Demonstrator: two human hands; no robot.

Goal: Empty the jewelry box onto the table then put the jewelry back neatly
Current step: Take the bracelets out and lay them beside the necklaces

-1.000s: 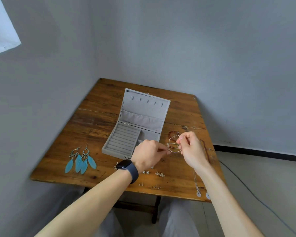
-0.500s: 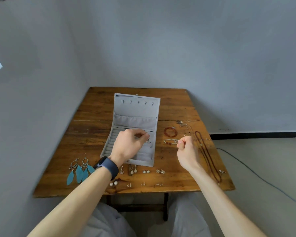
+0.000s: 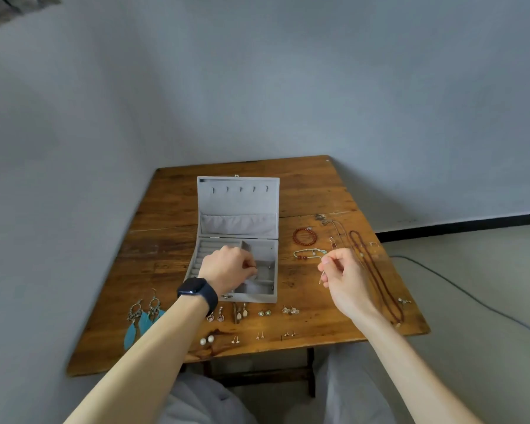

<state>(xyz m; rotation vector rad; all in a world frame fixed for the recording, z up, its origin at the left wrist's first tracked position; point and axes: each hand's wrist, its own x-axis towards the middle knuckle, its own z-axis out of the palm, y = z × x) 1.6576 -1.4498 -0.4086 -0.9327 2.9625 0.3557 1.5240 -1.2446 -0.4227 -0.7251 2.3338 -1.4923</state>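
Fingers [image 3: 248, 272] of left hand [image 3: 227, 267]: curled over the divided compartments of the jewelry box [image 3: 237, 206]; whether they pinch anything, cannot tell. Fingers [image 3: 329, 262] of right hand [image 3: 341, 275]: pinching a thin silver piece [image 3: 321, 275], right of the box. Box: lid raised, mid-surface [image 3: 318, 191]. Right of box: red bead bracelet [image 3: 304, 236], silver bracelet [image 3: 308, 254], long bead necklace [image 3: 377, 280]. Before box: small earring pairs [image 3: 289, 310]. Front-left: blue feather earrings [image 3: 135, 328].

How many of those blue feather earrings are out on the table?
2. Both lie side by side near the table's front left edge: one earring outermost, the other beside it, partly hidden by the left forearm. The box could hide more.
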